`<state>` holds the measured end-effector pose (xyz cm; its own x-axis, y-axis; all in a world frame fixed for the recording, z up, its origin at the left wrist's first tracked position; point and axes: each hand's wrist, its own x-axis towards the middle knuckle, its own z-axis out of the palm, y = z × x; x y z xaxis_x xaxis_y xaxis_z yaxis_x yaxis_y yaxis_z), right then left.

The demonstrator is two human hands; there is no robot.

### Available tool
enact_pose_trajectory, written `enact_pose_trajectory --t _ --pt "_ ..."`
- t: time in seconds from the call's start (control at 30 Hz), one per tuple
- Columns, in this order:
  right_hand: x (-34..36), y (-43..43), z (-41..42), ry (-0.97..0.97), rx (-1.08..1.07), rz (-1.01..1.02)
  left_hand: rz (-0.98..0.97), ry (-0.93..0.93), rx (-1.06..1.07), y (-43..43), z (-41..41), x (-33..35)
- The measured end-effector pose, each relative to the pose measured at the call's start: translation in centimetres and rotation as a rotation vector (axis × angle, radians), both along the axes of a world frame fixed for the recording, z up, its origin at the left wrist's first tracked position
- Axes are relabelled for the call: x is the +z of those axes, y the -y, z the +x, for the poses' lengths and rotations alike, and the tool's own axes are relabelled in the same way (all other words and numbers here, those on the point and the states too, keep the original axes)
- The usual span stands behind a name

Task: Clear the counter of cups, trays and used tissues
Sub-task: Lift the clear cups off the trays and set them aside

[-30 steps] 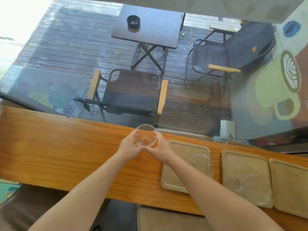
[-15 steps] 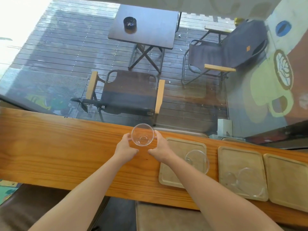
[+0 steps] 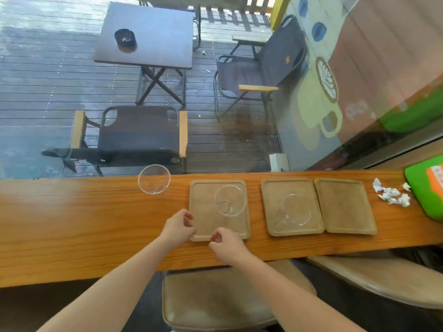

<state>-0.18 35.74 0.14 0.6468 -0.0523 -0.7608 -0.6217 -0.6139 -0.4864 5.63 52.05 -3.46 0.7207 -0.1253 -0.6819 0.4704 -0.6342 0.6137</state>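
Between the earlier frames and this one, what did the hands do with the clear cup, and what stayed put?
Both hands let go of the clear cup, which now stands alone on the counter near the window edge. The left hand and right hand drew back to the near edge of the leftmost tray, with no firm grip visible. The trays and their cups stayed put.

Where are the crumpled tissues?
In the head view, the crumpled tissues lie on the counter at the far right, between the rightmost tray and a green thing.
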Motion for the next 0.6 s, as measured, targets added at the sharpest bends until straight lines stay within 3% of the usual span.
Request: enact_pose_trajectory --t 0.1,0.23,0.6 --pt "-1.4 3.6 -1.6 -0.081 -0.071 -0.087 -0.008 0.041 -0.042 2.2 -0.3 -0.3" --pt "-2.1 7.1 -0.6 0.015 -0.259 -0.059 -0.018 0.122 -0.064 4.7 0.3 -0.1" --pt "-0.4 7.0 3.0 0.272 -0.219 0.192 -0.128 0.177 -0.032 7.4 1.3 0.9"
